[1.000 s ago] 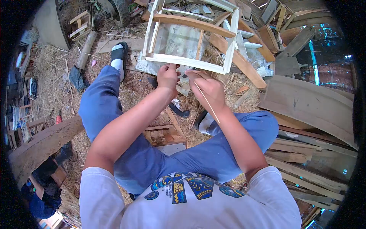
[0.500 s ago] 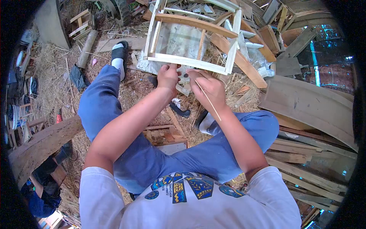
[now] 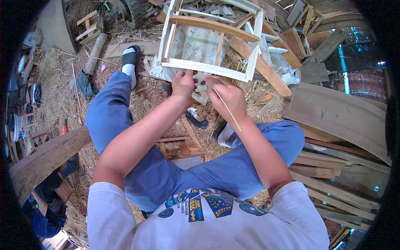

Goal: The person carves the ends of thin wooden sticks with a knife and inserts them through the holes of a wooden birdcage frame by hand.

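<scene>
A pale wooden frame [image 3: 204, 68] with curved rails stands in front of me. My left hand [image 3: 183, 85] is closed just under its near rail, with fingertips at the wood; what they grip, if anything, is hidden. Close by on the right, my right hand [image 3: 230, 99] is closed around a thin wooden stick [image 3: 227, 109], which slants back over the wrist. A small dark tip shows by the right fingertips, too small to name.
Planks and offcuts [image 3: 266, 68] lie around the frame on straw-covered ground. Stacked boards [image 3: 333, 162] and a wide curved panel [image 3: 337, 116] are at the right. A curved plank [image 3: 50, 154] is at the left. Between my legs sits a wooden box [image 3: 183, 152].
</scene>
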`<act>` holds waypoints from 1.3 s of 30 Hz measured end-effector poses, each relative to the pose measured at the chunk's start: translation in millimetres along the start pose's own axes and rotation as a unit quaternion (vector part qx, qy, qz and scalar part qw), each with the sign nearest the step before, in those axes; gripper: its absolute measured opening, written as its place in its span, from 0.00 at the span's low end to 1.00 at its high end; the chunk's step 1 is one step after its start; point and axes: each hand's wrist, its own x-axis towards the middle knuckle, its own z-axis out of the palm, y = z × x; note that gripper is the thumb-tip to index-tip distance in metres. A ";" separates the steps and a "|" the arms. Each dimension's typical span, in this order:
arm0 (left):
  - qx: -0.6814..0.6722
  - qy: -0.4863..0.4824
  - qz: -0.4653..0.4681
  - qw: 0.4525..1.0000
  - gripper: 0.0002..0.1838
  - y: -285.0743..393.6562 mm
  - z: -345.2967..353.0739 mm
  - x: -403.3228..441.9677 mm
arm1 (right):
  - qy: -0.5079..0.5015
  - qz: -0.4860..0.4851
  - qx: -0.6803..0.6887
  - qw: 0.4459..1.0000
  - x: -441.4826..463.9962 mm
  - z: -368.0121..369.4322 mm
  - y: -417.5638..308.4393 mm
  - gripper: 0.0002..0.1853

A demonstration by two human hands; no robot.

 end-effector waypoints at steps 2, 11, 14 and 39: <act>-0.002 -0.005 0.000 1.000 0.20 -0.3 -0.3 0.2 | -0.004 0.005 0.007 1.000 -1.4 0.5 0.5 0.11; -0.002 -0.008 -0.007 1.000 0.20 -2.5 -1.6 2.8 | 0.004 0.004 0.015 1.000 0.9 0.5 -0.9 0.11; -0.001 -0.004 -0.010 1.000 0.20 0.3 -0.6 0.1 | 0.009 -0.001 0.008 1.000 1.2 1.9 1.1 0.10; 0.022 -0.033 0.015 0.999 0.20 11.9 -16.0 -1.5 | 0.057 0.025 -0.041 0.997 3.6 38.0 7.1 0.09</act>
